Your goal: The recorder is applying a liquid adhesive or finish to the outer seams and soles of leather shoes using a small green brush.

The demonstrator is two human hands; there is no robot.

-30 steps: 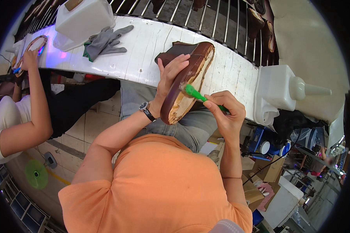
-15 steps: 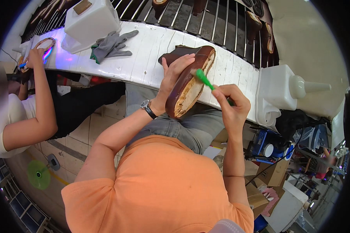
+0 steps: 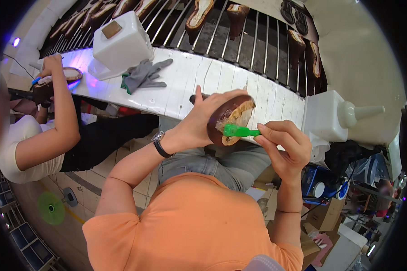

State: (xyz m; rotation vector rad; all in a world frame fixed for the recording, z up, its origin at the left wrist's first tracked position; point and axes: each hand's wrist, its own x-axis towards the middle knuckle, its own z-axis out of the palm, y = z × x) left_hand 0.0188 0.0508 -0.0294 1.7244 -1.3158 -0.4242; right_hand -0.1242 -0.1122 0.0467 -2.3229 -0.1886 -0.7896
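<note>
A dark brown leather boot (image 3: 215, 118) is in my left hand (image 3: 191, 123), tilted above the near edge of the bench. Its pale, unfinished underside (image 3: 243, 113) faces right, ringed by a rough folded leather edge. My left fingers wrap over the upper, and most of the shaft is hidden behind the hand. Between the thumb and fingers of my right hand (image 3: 288, 145) is a green-handled brush (image 3: 240, 131). The brush's bristle end touches or nearly touches the boot's lower rim.
A grey glove (image 3: 145, 77) lies on the white bench (image 3: 190, 74) beside a white plastic container (image 3: 122, 47). Another white container (image 3: 323, 113) stands at right. Beyond runs a roller conveyor (image 3: 257, 45) carrying several boots. A co-worker's arm (image 3: 61, 108) is at left.
My left hand has turned the boot, so its underside looks shorter and its end faces nearer me. The brush has moved from the upper side to the lower rim and now lies nearly level.
</note>
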